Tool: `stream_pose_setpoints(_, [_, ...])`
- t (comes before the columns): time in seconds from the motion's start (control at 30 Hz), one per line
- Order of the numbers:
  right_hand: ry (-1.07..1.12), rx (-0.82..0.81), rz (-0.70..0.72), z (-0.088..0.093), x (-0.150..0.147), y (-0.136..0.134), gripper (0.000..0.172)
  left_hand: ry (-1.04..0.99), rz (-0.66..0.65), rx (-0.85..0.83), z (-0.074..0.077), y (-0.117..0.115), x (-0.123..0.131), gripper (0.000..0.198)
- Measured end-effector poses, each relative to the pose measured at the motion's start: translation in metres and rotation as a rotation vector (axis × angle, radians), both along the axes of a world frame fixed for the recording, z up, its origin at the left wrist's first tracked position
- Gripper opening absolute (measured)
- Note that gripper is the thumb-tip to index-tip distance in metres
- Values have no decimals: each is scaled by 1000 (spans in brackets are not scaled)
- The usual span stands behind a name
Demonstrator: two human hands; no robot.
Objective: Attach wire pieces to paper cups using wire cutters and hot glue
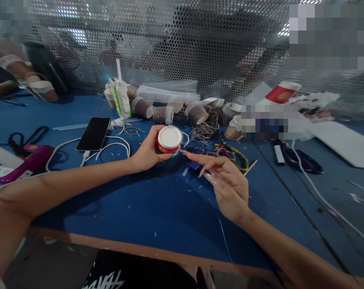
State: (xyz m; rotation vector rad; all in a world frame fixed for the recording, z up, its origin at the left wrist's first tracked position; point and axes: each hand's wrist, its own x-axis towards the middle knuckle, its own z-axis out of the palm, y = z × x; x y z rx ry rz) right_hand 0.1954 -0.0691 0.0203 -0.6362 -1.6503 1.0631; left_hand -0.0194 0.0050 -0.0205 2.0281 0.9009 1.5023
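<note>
My left hand (148, 150) is wrapped round a small red paper cup (169, 138) from its left side. The cup's round white end faces up toward me, above the blue table. Just right of it is my right hand (224, 180), with the index finger stretched toward the cup's lower edge. Its other fingers are bent but apart, and I make out nothing firmly held in them. Below the right hand a thin, clear line (221, 224) runs toward the table's front edge. A blue object (194, 165) sits behind the fingers, partly hidden.
Several thread spools (163, 115) and tangled cord (209, 124) lie along the back by a drink carton (122, 98). Left are a phone (93, 133) with a white cable and a magenta tool (28, 162). Another red-and-white cup (281, 93) and yellow-handled pliers (239, 162) are right.
</note>
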Motion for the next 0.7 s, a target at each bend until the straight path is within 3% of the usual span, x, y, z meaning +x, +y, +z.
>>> stream_pose_setpoints(0.7, [-26,-62,-10,1,-2,-1,14,16,7,38,-2,2,-2,67])
